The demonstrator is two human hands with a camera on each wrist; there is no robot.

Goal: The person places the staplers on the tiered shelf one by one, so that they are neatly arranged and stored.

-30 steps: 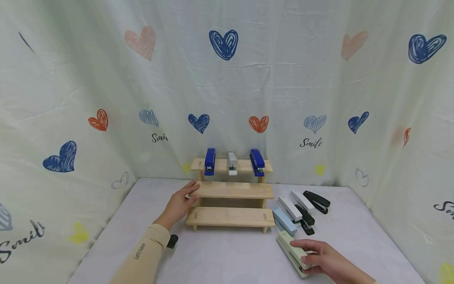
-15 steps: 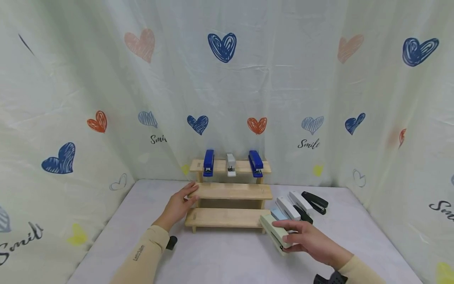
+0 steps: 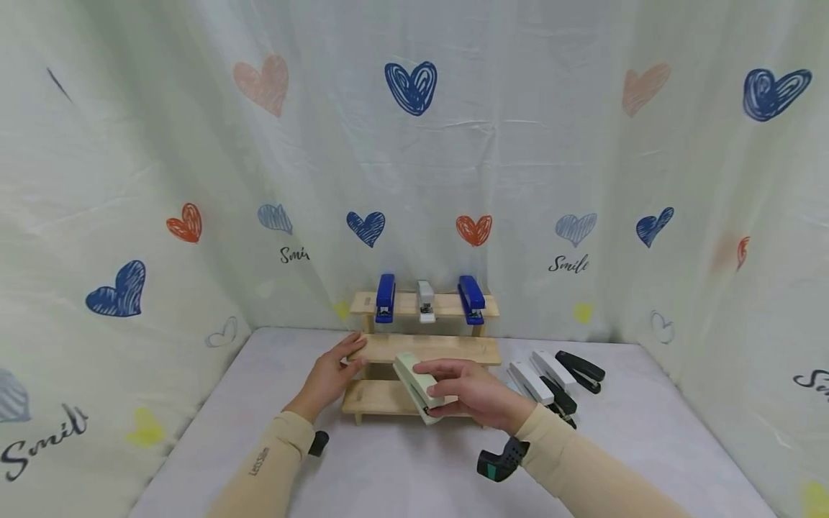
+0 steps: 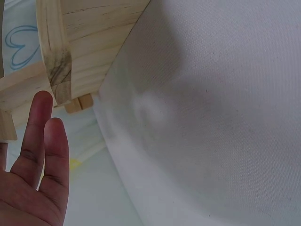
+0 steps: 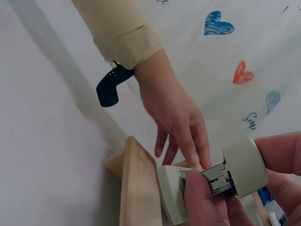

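My right hand [image 3: 479,394] grips a pale green stapler [image 3: 413,383] in the head view, thumb on one side and fingers on the other. It overlaps the lower and middle shelves of a three-tier wooden rack [image 3: 382,398]. The right wrist view shows the metal front of this stapler [image 5: 245,165] between thumb and fingers. At the rack's left end my left hand [image 3: 329,375] holds the middle shelf, fingers over its top and thumb at its front edge. Two fingers of the left hand [image 4: 40,179] extend beside the wood in the left wrist view.
Two blue staplers, one at left [image 3: 385,298] and one at right [image 3: 471,300], flank a white stapler [image 3: 425,301] on the top shelf. White staplers [image 3: 532,381] and black ones [image 3: 581,371] lie on the table right of the rack. The right forearm partly hides this group.
The right hand has carried the pale green stapler from the table at front right, leftward and up, to before the rack's shelves. The left hand stays at the rack's left end.
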